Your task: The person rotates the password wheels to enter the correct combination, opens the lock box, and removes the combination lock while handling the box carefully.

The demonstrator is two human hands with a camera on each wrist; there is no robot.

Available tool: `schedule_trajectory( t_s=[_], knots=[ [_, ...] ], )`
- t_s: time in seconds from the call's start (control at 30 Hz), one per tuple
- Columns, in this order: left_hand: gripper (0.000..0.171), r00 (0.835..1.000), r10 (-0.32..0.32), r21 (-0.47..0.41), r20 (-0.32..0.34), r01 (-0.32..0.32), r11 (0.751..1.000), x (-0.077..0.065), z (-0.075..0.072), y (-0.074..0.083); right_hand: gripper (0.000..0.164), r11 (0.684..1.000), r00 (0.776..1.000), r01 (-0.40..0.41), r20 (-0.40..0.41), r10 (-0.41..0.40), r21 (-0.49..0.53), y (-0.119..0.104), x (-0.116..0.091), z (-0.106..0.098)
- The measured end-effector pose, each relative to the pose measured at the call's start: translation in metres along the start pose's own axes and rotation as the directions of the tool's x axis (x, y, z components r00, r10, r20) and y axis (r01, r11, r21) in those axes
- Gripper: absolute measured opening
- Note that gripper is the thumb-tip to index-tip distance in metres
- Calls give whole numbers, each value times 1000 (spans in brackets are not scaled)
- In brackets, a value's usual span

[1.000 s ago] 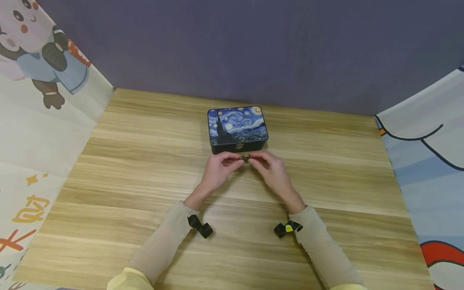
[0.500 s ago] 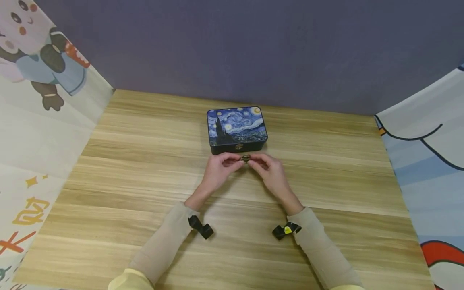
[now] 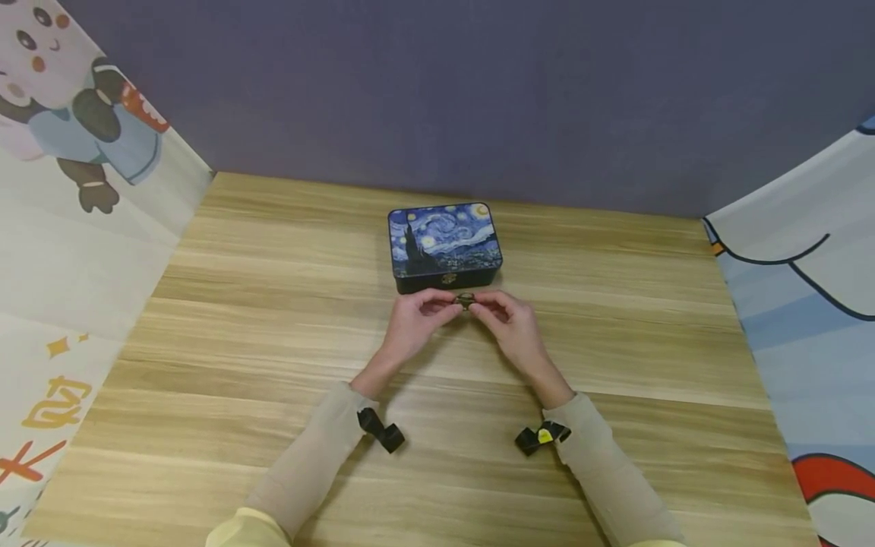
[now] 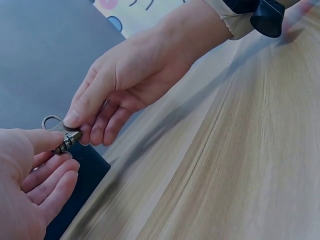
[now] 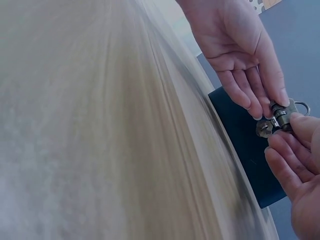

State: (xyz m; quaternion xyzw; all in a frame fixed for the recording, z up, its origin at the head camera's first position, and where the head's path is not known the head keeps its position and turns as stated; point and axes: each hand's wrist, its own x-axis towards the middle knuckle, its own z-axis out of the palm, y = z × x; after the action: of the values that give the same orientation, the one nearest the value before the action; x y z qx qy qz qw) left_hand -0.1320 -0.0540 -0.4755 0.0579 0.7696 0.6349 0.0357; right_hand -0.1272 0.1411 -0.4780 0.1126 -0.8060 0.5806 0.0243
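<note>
A small bronze combination padlock (image 3: 464, 301) is pinched between both hands in front of a tin box (image 3: 446, 239). My left hand (image 3: 409, 320) grips one end with thumb and fingers, and my right hand (image 3: 514, 323) grips the other. In the left wrist view, the number dials of the padlock (image 4: 68, 142) and its curved shackle show between the fingertips. A metal clasp (image 5: 264, 128) on the box front appears right beside the padlock in the right wrist view. The box lid is down and carries a blue swirling night-sky painting.
The box stands near the back of a wood-grain table (image 3: 273, 304), close to a dark grey wall (image 3: 437, 99). Printed cartoon panels border the left and right sides. A black wrist camera (image 3: 383, 431) is strapped on each sleeve.
Both hands keep their pinch on the padlock with only slight finger movement. The head view has shifted a little; the box stays put on the table.
</note>
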Motion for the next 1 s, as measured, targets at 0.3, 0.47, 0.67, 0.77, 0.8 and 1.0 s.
schedule_trajectory(
  t_s=[0.3,0.47,0.67,0.77,0.8,1.0],
  knots=[
    [19,1000,-13,-16,4,13,1000,2,5,0,19,1000,999,-24,-27,24,-5,2,-3,-6],
    [18,999,-21,-34,26,22,999,3,10,0,18,999,998,-38,-46,38,-5,4,-5,-10],
    [19,999,-23,-45,46,25,999,5,16,-1,18,998,997,-55,-57,55,-7,9,-7,-14],
    [19,998,-36,-39,56,39,999,6,20,-2,18,998,996,-67,-55,67,-1,9,-8,-16],
    [19,997,-40,-37,59,42,998,6,21,-2,18,998,996,-69,-55,69,5,9,-8,-17],
    [19,997,-45,-38,55,47,998,9,29,-2,19,996,996,-70,-56,73,53,14,-11,-24]
  ],
)
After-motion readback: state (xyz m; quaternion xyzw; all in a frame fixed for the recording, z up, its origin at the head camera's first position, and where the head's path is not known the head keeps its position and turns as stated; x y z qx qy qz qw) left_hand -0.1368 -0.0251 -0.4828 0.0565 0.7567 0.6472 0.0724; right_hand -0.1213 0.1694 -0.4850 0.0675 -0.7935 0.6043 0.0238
